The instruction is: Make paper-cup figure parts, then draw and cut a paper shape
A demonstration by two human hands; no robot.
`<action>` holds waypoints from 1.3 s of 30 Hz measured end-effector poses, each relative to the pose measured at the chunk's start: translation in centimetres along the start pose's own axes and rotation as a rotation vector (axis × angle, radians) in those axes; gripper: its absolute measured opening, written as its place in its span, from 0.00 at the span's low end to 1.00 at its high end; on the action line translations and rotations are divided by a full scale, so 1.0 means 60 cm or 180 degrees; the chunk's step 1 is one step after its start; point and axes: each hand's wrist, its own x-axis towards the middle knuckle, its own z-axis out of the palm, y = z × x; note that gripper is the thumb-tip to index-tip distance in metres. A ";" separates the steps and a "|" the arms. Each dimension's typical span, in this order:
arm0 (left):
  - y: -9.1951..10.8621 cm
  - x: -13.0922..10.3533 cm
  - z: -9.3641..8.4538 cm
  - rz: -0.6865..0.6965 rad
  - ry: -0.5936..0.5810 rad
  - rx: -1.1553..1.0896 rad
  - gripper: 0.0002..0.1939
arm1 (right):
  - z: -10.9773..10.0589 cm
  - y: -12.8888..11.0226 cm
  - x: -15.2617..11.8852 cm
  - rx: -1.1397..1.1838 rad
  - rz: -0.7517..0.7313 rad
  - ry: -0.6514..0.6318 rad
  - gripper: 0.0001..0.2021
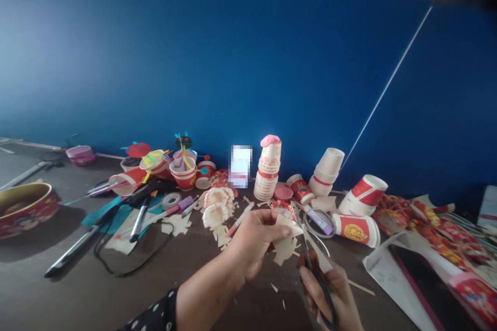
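Observation:
Between the thumb and fingers of my left hand (254, 240) is a small piece of cream paper (288, 227). My right hand (330, 292) grips dark-handled scissors (326, 295), and their blades point up beside the paper's right edge. Whether the blades touch the paper I cannot tell. Below and behind the held piece lie more cut paper scraps (285, 251) on the dark table. Just beyond my hands stands a tall stack of paper cups (267, 170) topped with a pink lump.
Red and white paper cups (356, 230) lie and stand to the right, near a phone (435, 284) on white paper. Decorated cups (183, 173), a tape roll (171, 200), pens and a selfie-stick-like rod (77, 253) occupy the left. A blue partition (217, 72) rises behind everything.

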 end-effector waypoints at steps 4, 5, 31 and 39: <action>0.003 0.001 -0.001 0.0054 -0.0001 -0.0035 0.06 | 0.001 -0.004 -0.003 -0.0038 0.0025 0.0045 0.20; 0.004 0.001 -0.001 0.0057 -0.0010 -0.0059 0.07 | 0.001 -0.006 -0.004 -0.0067 0.0065 0.0018 0.20; 0.025 0.009 -0.022 0.0377 0.0006 0.0223 0.07 | -0.003 -0.012 0.003 -0.0361 -0.0051 -0.0215 0.18; 0.036 0.012 -0.032 0.0419 0.0019 0.0168 0.10 | 0.000 -0.005 -0.002 -0.0158 -0.0219 -0.0622 0.19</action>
